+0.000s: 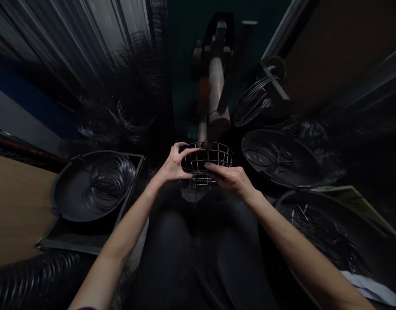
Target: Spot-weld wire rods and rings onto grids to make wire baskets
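Note:
A round wire basket [224,156] of thin metal bars sits in front of me, against the lower end of a machine's electrode arms [202,131]. My left hand [176,164] grips its left side, thumb below and fingers curved over the rim. On the right, my right hand [228,177] is closed at the front of the basket, its fingertips touching the wires. Whether a loose piece of wire is pinched there is too dark to make out. Below the hands the basket's lower part hangs over my lap.
At left, a dark round pan [68,193] holds coiled wire rings [112,181]. A second pan [301,161] with rings stands at right, and a nearer pan [340,202] contains loose short wires. Wire hoops [254,101] hang beside the machine's thick cylinder [216,77].

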`<move>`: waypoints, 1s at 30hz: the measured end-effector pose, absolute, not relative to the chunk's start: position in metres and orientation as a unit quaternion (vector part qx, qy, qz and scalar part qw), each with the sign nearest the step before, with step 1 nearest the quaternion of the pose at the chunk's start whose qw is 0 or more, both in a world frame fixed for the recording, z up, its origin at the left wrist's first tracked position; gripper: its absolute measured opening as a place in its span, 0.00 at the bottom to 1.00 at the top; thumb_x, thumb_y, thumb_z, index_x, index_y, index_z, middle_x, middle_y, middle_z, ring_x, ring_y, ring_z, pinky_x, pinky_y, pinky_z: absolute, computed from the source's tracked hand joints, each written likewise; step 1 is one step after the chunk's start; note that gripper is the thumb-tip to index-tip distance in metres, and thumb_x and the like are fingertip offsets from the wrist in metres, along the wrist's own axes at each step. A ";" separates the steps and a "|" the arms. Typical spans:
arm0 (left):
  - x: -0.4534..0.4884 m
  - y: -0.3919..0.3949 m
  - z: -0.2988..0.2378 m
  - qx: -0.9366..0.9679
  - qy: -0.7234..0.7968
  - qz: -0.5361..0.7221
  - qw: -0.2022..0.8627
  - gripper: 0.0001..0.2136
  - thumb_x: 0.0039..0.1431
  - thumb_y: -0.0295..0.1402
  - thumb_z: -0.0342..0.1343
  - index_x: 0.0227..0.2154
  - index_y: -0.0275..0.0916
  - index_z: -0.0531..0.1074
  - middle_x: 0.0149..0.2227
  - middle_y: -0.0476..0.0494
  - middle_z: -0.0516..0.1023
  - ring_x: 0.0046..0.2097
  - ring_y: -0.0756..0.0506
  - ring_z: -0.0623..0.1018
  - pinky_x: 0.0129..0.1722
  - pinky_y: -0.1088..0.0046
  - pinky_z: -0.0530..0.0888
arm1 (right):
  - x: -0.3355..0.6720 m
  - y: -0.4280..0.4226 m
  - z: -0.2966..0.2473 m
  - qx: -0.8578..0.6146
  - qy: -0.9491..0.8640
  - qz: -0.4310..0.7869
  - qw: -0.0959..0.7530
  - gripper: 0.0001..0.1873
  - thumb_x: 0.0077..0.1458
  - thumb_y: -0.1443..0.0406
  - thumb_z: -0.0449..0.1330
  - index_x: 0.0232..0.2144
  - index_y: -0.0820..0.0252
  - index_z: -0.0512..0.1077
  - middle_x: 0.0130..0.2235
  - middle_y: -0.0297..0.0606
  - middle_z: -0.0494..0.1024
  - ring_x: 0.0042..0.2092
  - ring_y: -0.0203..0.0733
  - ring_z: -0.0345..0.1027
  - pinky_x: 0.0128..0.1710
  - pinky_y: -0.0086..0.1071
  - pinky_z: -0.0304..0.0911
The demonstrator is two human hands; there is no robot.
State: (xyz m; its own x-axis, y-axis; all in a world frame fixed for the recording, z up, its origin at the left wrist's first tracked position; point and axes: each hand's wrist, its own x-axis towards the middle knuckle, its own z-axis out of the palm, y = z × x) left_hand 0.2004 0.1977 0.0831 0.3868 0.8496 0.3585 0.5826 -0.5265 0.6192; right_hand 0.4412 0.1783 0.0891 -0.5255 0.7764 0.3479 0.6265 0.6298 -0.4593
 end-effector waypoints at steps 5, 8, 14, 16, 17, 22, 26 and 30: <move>0.199 0.200 0.087 0.808 0.437 0.329 0.218 0.37 0.39 0.32 0.69 0.56 0.45 0.66 0.54 0.40 0.59 0.60 0.36 0.64 0.62 0.54 0.66 | 0.439 0.178 0.095 -0.428 -0.855 0.144 0.255 0.16 0.61 0.59 0.57 0.49 0.51 0.76 0.50 0.32 0.78 0.47 0.43 0.76 0.46 0.35 0.74; 0.197 0.200 0.089 0.805 0.438 0.326 0.233 0.35 0.38 0.33 0.69 0.54 0.44 0.67 0.53 0.40 0.61 0.59 0.37 0.65 0.62 0.55 0.66 | 0.438 0.173 0.099 -0.438 -0.853 0.143 0.245 0.16 0.61 0.59 0.56 0.50 0.51 0.75 0.49 0.33 0.79 0.46 0.43 0.77 0.46 0.34 0.73; 0.197 0.204 0.091 0.796 0.450 0.322 0.246 0.33 0.38 0.35 0.70 0.52 0.44 0.70 0.54 0.41 0.61 0.59 0.38 0.66 0.63 0.56 0.65 | 0.441 0.150 0.101 -0.537 -0.785 0.056 0.305 0.15 0.62 0.57 0.55 0.45 0.54 0.77 0.47 0.40 0.79 0.44 0.43 0.75 0.43 0.33 0.69; 0.197 0.210 0.092 0.793 0.452 0.326 0.246 0.33 0.37 0.36 0.71 0.52 0.44 0.71 0.54 0.41 0.61 0.59 0.38 0.66 0.63 0.57 0.64 | 0.441 0.151 0.101 -0.570 -0.759 0.023 0.314 0.14 0.61 0.56 0.56 0.37 0.55 0.77 0.41 0.41 0.78 0.38 0.42 0.73 0.37 0.32 0.67; 0.197 0.213 0.093 0.790 0.455 0.330 0.245 0.33 0.37 0.36 0.71 0.52 0.43 0.71 0.54 0.41 0.61 0.60 0.38 0.66 0.63 0.57 0.64 | 0.440 0.155 0.102 -0.577 -0.753 0.015 0.315 0.14 0.61 0.55 0.56 0.35 0.56 0.77 0.38 0.41 0.77 0.35 0.41 0.71 0.35 0.32 0.65; 0.195 0.229 0.093 0.784 0.462 0.333 0.246 0.34 0.37 0.36 0.71 0.52 0.42 0.71 0.53 0.40 0.62 0.60 0.39 0.66 0.63 0.57 0.64 | 0.436 0.175 0.104 -0.572 -0.750 0.026 0.332 0.16 0.60 0.54 0.56 0.31 0.58 0.75 0.33 0.40 0.73 0.31 0.38 0.65 0.31 0.31 0.60; 0.195 0.233 0.091 0.796 0.444 0.336 0.240 0.34 0.38 0.37 0.71 0.52 0.39 0.70 0.52 0.40 0.63 0.58 0.39 0.67 0.62 0.58 0.66 | 0.435 0.179 0.102 -0.582 -0.741 0.037 0.334 0.17 0.60 0.52 0.56 0.30 0.57 0.75 0.33 0.39 0.72 0.31 0.39 0.65 0.31 0.32 0.59; 0.194 0.244 0.092 0.786 0.452 0.332 0.260 0.34 0.38 0.35 0.70 0.52 0.41 0.70 0.53 0.41 0.62 0.57 0.40 0.68 0.61 0.59 0.66 | 0.432 0.189 0.101 -0.598 -0.726 0.033 0.338 0.16 0.58 0.53 0.57 0.31 0.57 0.75 0.33 0.39 0.72 0.33 0.41 0.65 0.32 0.32 0.59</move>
